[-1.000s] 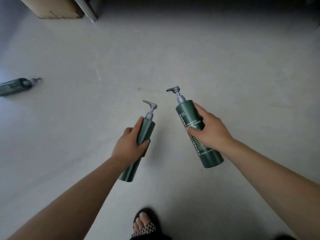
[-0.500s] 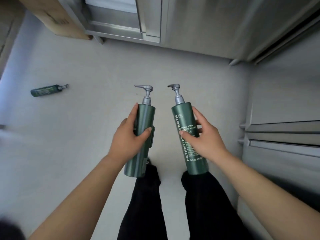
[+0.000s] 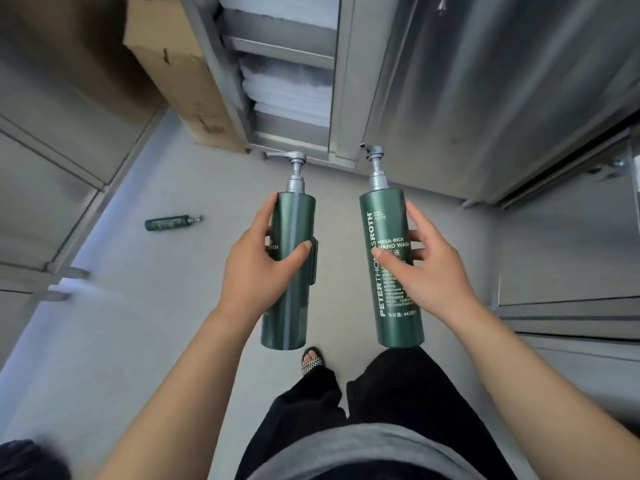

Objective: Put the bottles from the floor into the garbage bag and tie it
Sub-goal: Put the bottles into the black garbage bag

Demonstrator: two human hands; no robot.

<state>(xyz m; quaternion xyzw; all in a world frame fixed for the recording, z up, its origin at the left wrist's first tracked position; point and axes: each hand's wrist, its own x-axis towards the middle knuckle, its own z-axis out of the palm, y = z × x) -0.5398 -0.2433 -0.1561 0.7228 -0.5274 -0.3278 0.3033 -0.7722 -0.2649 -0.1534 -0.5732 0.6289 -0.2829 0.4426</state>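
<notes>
Since the earlier frame we have raised both bottles to chest height and stood them upright, and the shelving with its folded towels (image 3: 287, 88) has come into sight ahead of us.

Far out to the left of our left hand (image 3: 258, 268), a third bottle (image 3: 169, 224) lies on its side on the floor (image 3: 121, 341), well apart from either grip and still to be fetched. Our left hand is clamped around the middle of the left bottle (image 3: 291, 268), thumb across the front, fingers behind, pump head above the grip. Our right hand (image 3: 427, 271) holds the right bottle (image 3: 389, 268) more loosely, it seems: thumb on the label, fingers spread along the far side, most of the body showing left of the palm.

We see no garbage bag, so we judge the bagging not yet begun. With both hands full, opening a bag or picking up the third bottle could mean shifting a grip, and the smooth right bottle might slip from those open fingers. A dropped bottle could snap its pump or roll away.
</notes>
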